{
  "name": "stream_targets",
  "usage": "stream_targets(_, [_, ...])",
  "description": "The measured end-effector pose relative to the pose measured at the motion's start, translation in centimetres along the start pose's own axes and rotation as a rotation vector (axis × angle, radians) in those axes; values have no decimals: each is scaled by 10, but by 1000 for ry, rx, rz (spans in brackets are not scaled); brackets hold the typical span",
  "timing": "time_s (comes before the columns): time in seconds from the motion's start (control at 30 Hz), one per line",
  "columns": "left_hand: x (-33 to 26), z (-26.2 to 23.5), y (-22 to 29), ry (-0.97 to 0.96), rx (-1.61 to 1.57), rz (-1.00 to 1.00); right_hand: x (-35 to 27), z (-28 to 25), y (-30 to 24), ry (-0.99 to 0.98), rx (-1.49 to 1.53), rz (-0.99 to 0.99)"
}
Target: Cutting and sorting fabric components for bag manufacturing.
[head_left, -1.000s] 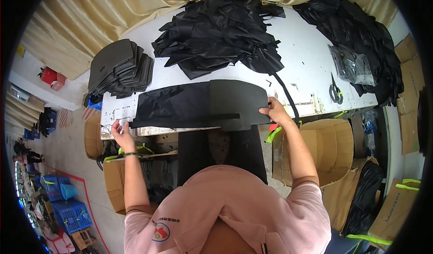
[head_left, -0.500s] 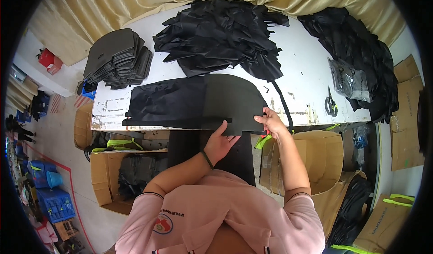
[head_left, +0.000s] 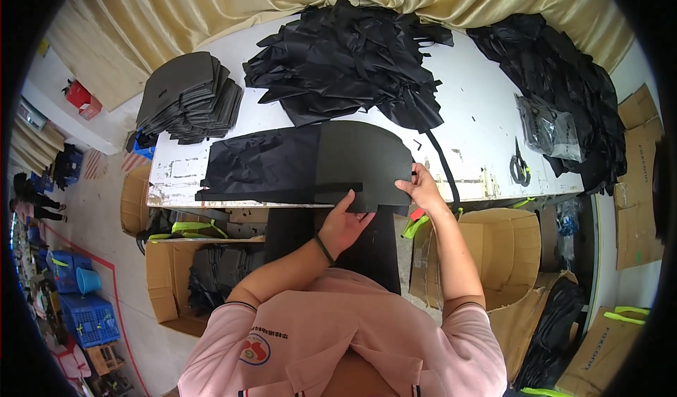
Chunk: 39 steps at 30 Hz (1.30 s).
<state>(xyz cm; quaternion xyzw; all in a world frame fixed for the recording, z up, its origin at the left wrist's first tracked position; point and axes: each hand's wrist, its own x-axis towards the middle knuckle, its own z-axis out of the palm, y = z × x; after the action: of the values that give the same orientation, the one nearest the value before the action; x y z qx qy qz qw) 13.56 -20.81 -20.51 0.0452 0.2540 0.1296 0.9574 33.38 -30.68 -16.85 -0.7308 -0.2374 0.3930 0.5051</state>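
A dark grey foam panel [head_left: 363, 154] with a rounded far corner lies at the near edge of the white table, over the right part of a black fabric piece [head_left: 264, 161]. A narrow black strip [head_left: 338, 187] crosses the panel's near side. My left hand [head_left: 343, 229] is closed on the panel's near edge, thumb on top by the strip and fingers underneath. At the panel's right edge, my right hand [head_left: 425, 190] pinches the foam panel, thumb on top. What lies under the panel between my hands is hidden.
A stack of foam panels [head_left: 187, 94] stands at the table's back left. Heaps of black fabric [head_left: 345, 62] lie at the back and far right. Black-handled scissors [head_left: 520, 166] rest near a clear plastic bag [head_left: 549, 127]. Open cardboard boxes [head_left: 166, 284] flank me below the table.
The panel's right edge has shifted slightly left and its lower right corner sits differently over the fabric. My right hand has risen slightly along that edge; my left hand stays nearly still.
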Motion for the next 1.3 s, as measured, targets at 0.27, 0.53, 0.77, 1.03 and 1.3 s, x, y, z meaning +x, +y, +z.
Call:
stream_targets(0.27, [-4, 4, 9, -17, 111, -257, 13, -15, -8, 35, -82, -164])
stream_targets(0.53, [0, 26, 54, -455, 1975, 898, 72, -42, -1, 31, -469, -35])
stream_targets(0.77, [10, -6, 59, -246, 2523, 796, 71, -28, -4, 110, -378, 160])
stream_targets(1.03, [-1, -17, 67, -363, 2292, 1088, 57, -22, 3, -47, -65, 170])
stream_targets(1.3, [-67, -93, 48, 29, 315, 45, -9, -5, -29, -66, 116, 143])
